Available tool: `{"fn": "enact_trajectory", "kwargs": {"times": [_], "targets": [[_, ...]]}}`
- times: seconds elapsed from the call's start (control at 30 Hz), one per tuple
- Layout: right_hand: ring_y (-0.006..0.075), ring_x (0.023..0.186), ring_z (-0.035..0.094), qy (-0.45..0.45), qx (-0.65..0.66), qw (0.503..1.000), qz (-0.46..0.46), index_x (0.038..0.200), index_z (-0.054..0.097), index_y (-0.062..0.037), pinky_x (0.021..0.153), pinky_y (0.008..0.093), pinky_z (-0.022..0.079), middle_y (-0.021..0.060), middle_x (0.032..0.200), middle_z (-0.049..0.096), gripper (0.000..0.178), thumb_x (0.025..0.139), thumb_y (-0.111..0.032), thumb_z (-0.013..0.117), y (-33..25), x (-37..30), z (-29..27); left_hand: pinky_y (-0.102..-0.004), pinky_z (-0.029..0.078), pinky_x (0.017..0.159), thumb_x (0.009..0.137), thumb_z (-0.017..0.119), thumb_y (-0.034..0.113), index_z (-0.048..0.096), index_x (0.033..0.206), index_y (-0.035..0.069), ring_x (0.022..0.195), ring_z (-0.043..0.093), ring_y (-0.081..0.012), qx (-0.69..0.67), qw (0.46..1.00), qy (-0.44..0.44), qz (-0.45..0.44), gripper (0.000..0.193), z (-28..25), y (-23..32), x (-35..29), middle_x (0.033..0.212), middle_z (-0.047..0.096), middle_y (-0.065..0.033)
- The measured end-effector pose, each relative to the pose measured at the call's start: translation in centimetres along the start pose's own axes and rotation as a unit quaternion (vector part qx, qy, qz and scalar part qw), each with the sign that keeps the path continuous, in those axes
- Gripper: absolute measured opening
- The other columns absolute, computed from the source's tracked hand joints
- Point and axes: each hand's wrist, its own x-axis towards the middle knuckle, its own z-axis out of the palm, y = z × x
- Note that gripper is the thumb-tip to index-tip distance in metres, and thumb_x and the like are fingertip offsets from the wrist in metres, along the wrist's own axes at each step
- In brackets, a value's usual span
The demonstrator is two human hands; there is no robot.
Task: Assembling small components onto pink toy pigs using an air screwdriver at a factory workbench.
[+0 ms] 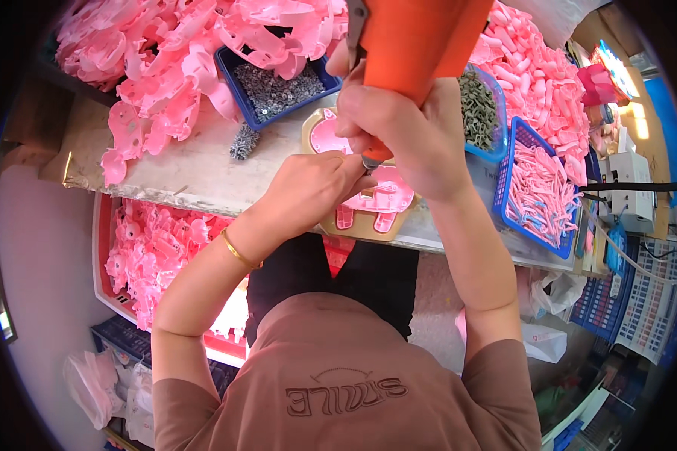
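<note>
My right hand (421,131) is wrapped round an orange electric screwdriver (421,41), whose tip points down. Below it, a pink plastic shell part (393,189) lies in a tan holding block (380,231) at the table's front edge. My left hand (312,184) reaches over this part, its fingers pinched together close beside the screwdriver's tip. Whatever those fingers hold is hidden. A blue tray of small silver screws (278,89) stands behind my left hand, with a dark screw-covered piece (244,141) near its front corner.
Pink shells (173,52) pile up at the back left, and more fill a red crate (107,255) below. On the right are a blue bin of dark green parts (478,113), a blue basket of thin pink pieces (538,192) and heaped rounded pink parts (538,68).
</note>
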Motion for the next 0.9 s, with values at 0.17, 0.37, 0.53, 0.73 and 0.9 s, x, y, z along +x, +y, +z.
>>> {"fn": "enact_trajectory", "kwargs": {"times": [0.17,0.37,0.53,0.73,0.9], "targets": [[0.0076,0.065,0.059,-0.027,0.073,0.997,0.024,0.101,0.063,0.0043,0.055,0.0242,0.048,0.0032,0.081,0.064,0.027,0.078,-0.007,0.071,0.0,-0.1,-1.4,-0.0408,0.046,0.052,0.096,0.059,0.028,0.052,0.099,0.005,0.063,0.062,-0.0292,-0.036,0.998,-0.039,-0.04,0.024,-0.4,0.9,0.5,0.069,0.059,-0.0094],[0.008,0.064,0.059,-0.031,0.081,0.996,0.029,0.104,0.062,0.0042,0.056,0.0246,0.049,0.0037,0.083,0.064,0.029,0.079,-0.007,0.071,0.0,-0.5,-1.1,-0.0422,0.046,0.054,0.096,0.058,0.026,0.051,0.105,0.003,0.066,0.063,-0.0303,-0.053,0.996,-0.056,-0.033,0.025,-0.5,1.2,0.6,0.072,0.062,-0.0106],[0.008,0.051,0.051,-0.014,0.018,1.0,0.014,0.101,0.057,0.0072,0.045,0.0216,0.038,0.0056,0.062,0.058,0.029,0.077,-0.009,0.058,-0.4,-0.5,-0.4,-0.042,0.046,0.054,0.096,0.058,0.026,0.051,0.105,0.002,0.066,0.063,-0.0307,-0.045,0.997,-0.054,-0.018,0.026,-0.1,1.0,0.4,0.072,0.062,-0.011],[0.0081,0.075,0.061,-0.051,0.049,0.997,0.02,0.103,0.064,0.0036,0.064,0.0247,0.051,0.0041,0.092,0.066,0.026,0.079,-0.003,0.072,0.5,-1.6,-1.8,-0.0408,0.046,0.053,0.094,0.061,0.027,0.053,0.108,0.002,0.065,0.063,-0.0298,-0.08,0.994,-0.079,-0.004,0.03,0.3,1.1,0.1,0.071,0.061,-0.0104],[0.0081,0.06,0.056,0.044,-0.033,0.998,-0.018,0.101,0.061,0.0041,0.053,0.023,0.045,0.004,0.074,0.06,0.022,0.08,0.0,0.067,1.7,-3.2,-2.8,-0.0397,0.046,0.051,0.087,0.068,0.034,0.057,0.116,0.007,0.062,0.063,-0.0265,-0.027,0.987,-0.142,-0.069,0.041,-0.3,2.1,0.5,0.069,0.062,-0.0091]]}}
